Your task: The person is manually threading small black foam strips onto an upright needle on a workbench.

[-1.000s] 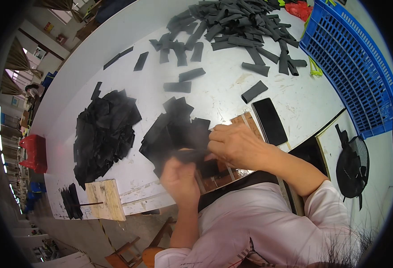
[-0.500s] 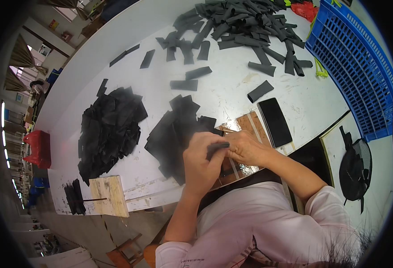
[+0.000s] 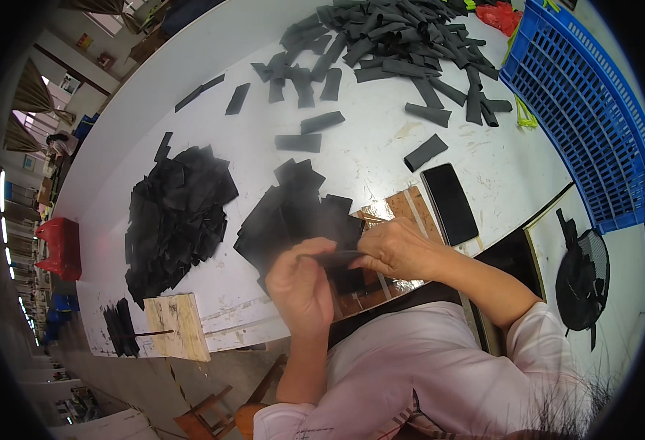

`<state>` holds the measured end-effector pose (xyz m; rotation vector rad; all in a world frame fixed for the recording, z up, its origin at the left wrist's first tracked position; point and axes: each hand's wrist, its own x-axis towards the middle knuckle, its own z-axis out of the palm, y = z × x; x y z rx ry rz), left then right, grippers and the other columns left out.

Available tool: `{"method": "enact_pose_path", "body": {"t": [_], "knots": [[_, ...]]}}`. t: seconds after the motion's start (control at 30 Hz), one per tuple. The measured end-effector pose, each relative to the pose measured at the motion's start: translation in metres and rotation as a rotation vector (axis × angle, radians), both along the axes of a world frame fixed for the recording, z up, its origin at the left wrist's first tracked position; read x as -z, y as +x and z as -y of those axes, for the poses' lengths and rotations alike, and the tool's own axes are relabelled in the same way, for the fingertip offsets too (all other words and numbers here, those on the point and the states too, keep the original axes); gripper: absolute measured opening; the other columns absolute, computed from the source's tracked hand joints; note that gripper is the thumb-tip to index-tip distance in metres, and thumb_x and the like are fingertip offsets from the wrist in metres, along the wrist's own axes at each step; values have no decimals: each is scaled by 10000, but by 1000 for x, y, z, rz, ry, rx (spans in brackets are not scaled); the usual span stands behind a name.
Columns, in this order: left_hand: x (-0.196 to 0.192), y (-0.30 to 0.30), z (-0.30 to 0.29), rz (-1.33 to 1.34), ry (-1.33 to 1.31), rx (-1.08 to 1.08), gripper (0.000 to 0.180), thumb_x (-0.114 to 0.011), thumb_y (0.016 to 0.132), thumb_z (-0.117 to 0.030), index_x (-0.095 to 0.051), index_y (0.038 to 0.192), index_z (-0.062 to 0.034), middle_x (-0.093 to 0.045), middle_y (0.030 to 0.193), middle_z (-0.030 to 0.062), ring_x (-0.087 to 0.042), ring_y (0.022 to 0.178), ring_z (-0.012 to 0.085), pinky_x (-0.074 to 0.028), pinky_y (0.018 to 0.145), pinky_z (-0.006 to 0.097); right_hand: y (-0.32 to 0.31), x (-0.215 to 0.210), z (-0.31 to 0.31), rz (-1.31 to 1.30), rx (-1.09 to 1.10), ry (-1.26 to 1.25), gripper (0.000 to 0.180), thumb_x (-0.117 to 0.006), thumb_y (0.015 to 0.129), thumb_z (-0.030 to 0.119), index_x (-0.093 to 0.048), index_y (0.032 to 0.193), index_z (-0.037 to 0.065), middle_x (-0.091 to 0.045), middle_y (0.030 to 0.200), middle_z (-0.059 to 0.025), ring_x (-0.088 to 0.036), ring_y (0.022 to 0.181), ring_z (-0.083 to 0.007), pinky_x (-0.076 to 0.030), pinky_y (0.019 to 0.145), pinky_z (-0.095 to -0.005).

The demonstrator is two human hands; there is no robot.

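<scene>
Between my hands, above the table's near edge, a piece of dark fabric (image 3: 339,258) is held out lengthwise, seen almost edge-on. My left hand (image 3: 300,282) pinches its left end, and my right hand (image 3: 397,249) pinches its right end with fingers curled. Just beyond my hands lies a spread stack of flat black fabric pieces (image 3: 282,209). Underneath my right hand is a brown board (image 3: 405,207) with shiny tape across it. A black phone (image 3: 450,204) rests right of that board.
A larger heap of black pieces (image 3: 179,213) lies left, with a wooden block (image 3: 177,327) near the edge. Dark fabric tubes (image 3: 410,51) are piled at the back. A blue basket (image 3: 579,117) and black mesh bag (image 3: 584,282) stand right; a red bag (image 3: 59,248) is far left.
My left hand has moved left and slightly down, away from my right hand. The fabric piece, bunched in my fingers before, now stretches between both hands.
</scene>
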<state>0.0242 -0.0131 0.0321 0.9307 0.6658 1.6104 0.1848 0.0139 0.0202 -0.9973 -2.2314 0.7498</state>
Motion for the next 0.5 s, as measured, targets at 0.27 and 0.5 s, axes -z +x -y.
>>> {"method": "enact_pose_path", "body": {"t": [0.27, 0.5], "knots": [[1, -5, -2, -113, 74, 9, 166, -529, 808, -89, -557, 847, 70, -581, 840, 165, -532, 795, 215, -398, 763, 311, -7, 13, 6, -118, 64, 94, 233, -617, 705, 194, -494, 576, 44, -474, 536, -116, -513, 533, -289, -394, 462, -383], [43, -35, -95, -883, -215, -415, 285, -545, 792, -164, -530, 980, 50, -586, 909, 148, -570, 795, 195, -443, 724, 294, 20, -45, -36, -344, 37, -42, 305, -525, 796, 311, -546, 703, 21, -499, 565, -57, -480, 489, -180, -384, 462, -302]]}}
